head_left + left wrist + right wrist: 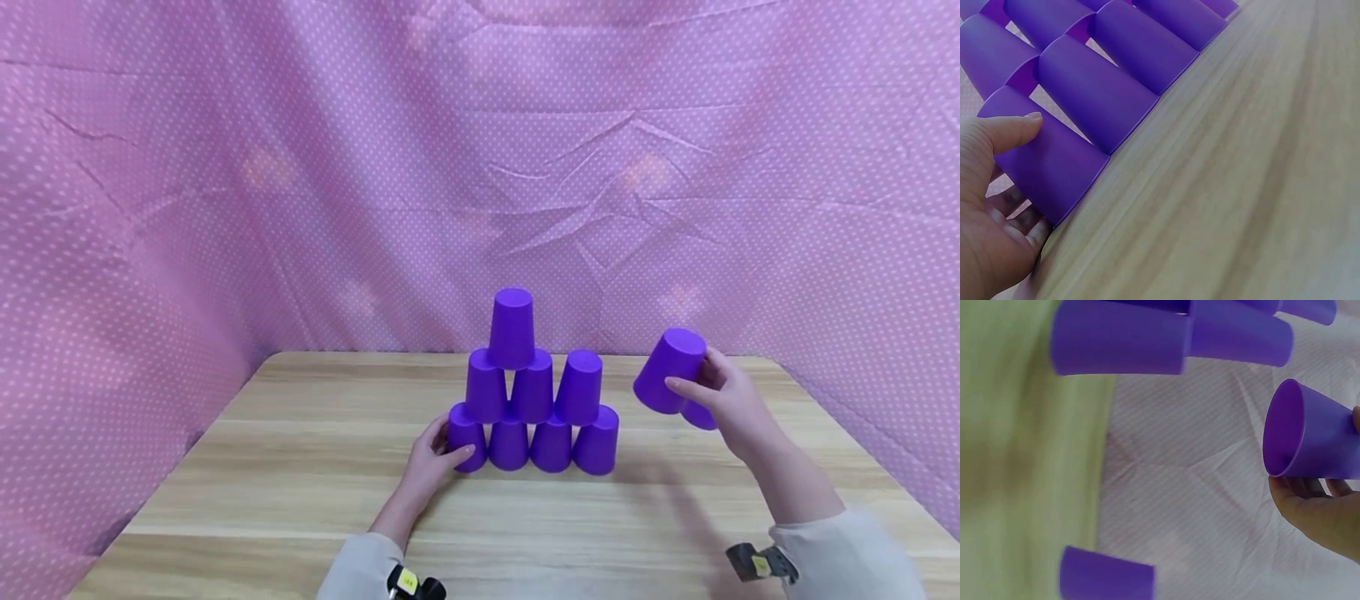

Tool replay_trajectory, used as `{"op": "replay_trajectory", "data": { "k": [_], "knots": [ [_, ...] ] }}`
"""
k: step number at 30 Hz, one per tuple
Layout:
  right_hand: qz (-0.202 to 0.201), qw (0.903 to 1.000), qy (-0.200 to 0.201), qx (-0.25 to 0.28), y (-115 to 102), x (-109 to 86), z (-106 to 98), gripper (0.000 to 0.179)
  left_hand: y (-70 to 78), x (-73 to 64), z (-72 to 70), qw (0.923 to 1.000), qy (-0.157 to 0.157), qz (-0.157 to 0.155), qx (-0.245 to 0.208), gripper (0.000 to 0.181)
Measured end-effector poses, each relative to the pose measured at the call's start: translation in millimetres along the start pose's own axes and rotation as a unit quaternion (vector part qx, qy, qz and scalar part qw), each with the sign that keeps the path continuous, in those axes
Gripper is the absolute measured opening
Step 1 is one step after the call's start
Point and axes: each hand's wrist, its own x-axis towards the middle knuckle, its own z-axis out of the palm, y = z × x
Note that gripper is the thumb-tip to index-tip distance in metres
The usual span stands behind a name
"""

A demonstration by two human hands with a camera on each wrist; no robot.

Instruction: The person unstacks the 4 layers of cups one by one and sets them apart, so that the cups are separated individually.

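Observation:
Purple cups stand upside down in a stacked pyramid on the wooden table (315, 492). Several make the bottom row, with three above and a single top cup (512, 329) over the left and middle ones. My left hand (429, 467) holds the leftmost bottom cup (1054, 156), thumb across its front and fingers around the far side. Off to the right of the pyramid, my right hand (731, 404) grips another purple cup (671, 371) in the air, tilted with its mouth down-left. That cup's open rim faces the stack in the right wrist view.
One more purple cup (699, 417) stands on the table, partly hidden behind my right hand; the right wrist view also shows this separate cup (1107, 575). A pink dotted curtain (480, 167) hangs behind and beside the table.

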Motion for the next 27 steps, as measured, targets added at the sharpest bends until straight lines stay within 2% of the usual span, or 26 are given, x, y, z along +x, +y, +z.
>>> {"op": "replay_trajectory", "data": {
  "k": [4, 7, 10, 17, 21, 27],
  "knots": [
    [0.014, 0.9998, -0.005, 0.015, 21, -7.9, -4, 0.044, 11.8, -5.3, 2.8, 1.0, 0.001, -0.003, 0.002, 0.058],
    [0.025, 0.9994, -0.019, 0.012, 35, -13.7, -10, 0.05, 12.2, -5.8, 3.2, 1.0, 0.001, -0.002, 0.005, 0.058],
    [0.032, 0.9988, -0.034, 0.017, 49, -19.1, -15, 0.056, 4.3, -2.6, 1.6, 1.0, 0.001, -0.003, 0.002, 0.06],
    [0.039, 0.9961, -0.052, 0.06, 72, -29.8, -26, 0.045, -13.3, 2.2, -2.4, 0.9999, 0.007, -0.003, 0.013, 0.063],
    [0.06, 0.9963, -0.054, 0.03, 79, -34.0, -34, 0.054, -14.4, 1.8, -3.0, 0.9999, 0.009, -0.001, 0.012, 0.063],
    [0.094, 0.9942, -0.035, -0.037, 87, -39.4, -51, 0.065, -14.7, 0.9, -2.8, 0.9999, 0.008, -0.007, 0.009, 0.063]
  ]
}}
